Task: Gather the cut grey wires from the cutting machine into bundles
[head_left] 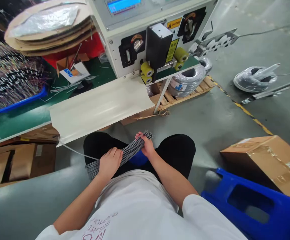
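Observation:
A thick bundle of grey cut cables lies slantwise across my lap, its right end higher than its left. My left hand is closed over the bundle left of its middle. Near the right end, my right hand wraps round the same cables, with the cut tips showing just past the fingers. One pale cable runs from the corner of the cream chute towards the bundle by my left hand. The undersides of both hands' grips are hidden.
Ahead stands a cable-cutting machine with yellow rollers. Left on the green table are a blue tray of wires and a small box. A blue stool and cardboard box stand right; cable coils rest on a pallet.

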### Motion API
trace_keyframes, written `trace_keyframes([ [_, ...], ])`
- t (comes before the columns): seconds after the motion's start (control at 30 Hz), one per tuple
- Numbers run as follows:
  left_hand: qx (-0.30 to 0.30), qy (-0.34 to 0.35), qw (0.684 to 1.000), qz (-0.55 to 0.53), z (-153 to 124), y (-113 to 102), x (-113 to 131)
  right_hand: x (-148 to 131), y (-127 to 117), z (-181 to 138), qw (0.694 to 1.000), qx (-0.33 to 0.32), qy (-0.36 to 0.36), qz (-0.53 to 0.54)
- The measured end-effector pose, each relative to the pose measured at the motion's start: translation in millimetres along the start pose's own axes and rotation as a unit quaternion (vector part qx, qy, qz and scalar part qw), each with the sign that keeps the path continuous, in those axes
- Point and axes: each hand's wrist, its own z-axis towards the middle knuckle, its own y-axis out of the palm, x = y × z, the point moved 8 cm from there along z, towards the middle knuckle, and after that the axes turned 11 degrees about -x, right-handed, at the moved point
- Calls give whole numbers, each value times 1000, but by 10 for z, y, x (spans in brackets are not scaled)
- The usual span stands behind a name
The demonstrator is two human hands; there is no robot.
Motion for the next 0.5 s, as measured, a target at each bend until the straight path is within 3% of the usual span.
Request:
trace_keyframes([
  [0.17,-30,-5,1000,-2,9,211,-31,-28,14,-32,1000,-10,-5,1],
  [0.37,-66,16,998,-1,74,204,19,1,32,-17,1000,-17,-4,11],
  [0.43,-81,-7,997,5,-38,130,-81,21,32,-45,1000,-7,-11,15],
  [0.5,-81,-54,995,-7,-263,72,-354,49,17,-73,1000,11,-16,13],
])
